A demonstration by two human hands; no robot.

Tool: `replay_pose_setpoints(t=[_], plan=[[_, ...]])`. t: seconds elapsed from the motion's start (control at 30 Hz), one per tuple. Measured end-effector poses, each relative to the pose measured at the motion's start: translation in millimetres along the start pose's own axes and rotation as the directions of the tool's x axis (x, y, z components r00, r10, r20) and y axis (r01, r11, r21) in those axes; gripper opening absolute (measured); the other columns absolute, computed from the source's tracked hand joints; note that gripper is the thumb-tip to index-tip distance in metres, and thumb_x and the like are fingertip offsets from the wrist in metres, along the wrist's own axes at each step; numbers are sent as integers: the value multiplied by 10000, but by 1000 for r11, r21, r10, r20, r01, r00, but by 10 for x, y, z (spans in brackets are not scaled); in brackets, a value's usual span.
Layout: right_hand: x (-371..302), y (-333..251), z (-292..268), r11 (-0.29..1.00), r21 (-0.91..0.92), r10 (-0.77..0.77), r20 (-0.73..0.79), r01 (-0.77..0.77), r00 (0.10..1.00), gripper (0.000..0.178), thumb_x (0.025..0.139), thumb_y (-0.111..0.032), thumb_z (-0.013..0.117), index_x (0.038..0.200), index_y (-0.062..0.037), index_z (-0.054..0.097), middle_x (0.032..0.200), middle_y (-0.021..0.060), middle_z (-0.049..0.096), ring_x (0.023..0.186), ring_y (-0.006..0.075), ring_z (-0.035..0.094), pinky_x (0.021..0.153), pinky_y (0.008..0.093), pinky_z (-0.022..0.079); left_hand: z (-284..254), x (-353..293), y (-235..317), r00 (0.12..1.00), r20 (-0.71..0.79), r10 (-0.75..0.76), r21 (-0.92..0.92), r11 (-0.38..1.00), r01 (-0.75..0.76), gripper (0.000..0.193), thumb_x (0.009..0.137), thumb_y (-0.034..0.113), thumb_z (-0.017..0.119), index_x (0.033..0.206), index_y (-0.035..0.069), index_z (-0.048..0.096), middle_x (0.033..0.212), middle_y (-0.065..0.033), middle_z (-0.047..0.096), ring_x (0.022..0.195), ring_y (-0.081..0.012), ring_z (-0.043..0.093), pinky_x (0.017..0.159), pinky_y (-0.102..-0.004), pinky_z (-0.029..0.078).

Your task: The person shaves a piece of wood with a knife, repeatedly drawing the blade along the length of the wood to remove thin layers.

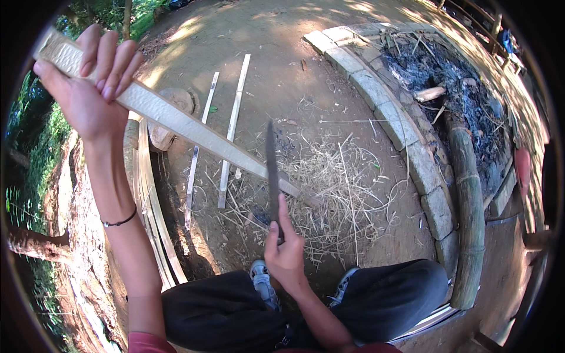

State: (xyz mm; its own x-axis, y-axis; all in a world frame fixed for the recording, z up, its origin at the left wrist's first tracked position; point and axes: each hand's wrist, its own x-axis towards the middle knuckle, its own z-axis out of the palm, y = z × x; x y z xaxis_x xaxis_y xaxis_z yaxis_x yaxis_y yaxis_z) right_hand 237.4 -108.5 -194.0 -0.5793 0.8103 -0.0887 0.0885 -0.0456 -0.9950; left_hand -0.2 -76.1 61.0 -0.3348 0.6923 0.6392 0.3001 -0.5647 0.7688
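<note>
Bamboo strip [194, 132] slants down rightward from my left hand's [97, 107] grasp, crossing the knife [272, 170] my right hand [286, 256] grips.

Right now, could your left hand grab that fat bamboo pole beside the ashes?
Probably not: the left hand is up on the left, holding a pale strip, and the bamboo pole lies over on the right, past the right hand with its knife.

On the right, a curved stone-block border [392, 120] edges dark ashes [471, 100], a thick bamboo pole [469, 217] reaching nearer; green foliage [57, 125] at left
</note>
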Motion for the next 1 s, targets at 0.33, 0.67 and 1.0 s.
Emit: replay_pose_setpoints(t=[0.33,0.67,1.0], plan=[[24,564,257,985,-63,-167,-107,161,980,692,898,45,511,1541,-71,280,541,141,521,452,260,576,467,389,444,109,-197,23,755,-617,223,443,891,99,406,1022,328,263,677,121,317,579,-2,303,484,-101,319,491,-201,383],[5,443,217,983,-52,-182,-69,178,981,729,871,30,533,1543,-74,271,523,132,532,449,289,569,468,418,445,-1235,-99,277,942,324,83,-113,992,-49,536,1020,281,211,1281,-163,360,1195,-299,519,1100,-436,606,971,-503,562],[97,607,134,997,-15,-79,-83,78,993,731,862,30,520,1542,-73,274,520,149,519,450,324,558,495,454,450,-293,-162,220,675,-669,311,525,841,132,801,984,642,228,1071,-114,477,1146,-298,578,1116,-421,616,955,-514,568]])
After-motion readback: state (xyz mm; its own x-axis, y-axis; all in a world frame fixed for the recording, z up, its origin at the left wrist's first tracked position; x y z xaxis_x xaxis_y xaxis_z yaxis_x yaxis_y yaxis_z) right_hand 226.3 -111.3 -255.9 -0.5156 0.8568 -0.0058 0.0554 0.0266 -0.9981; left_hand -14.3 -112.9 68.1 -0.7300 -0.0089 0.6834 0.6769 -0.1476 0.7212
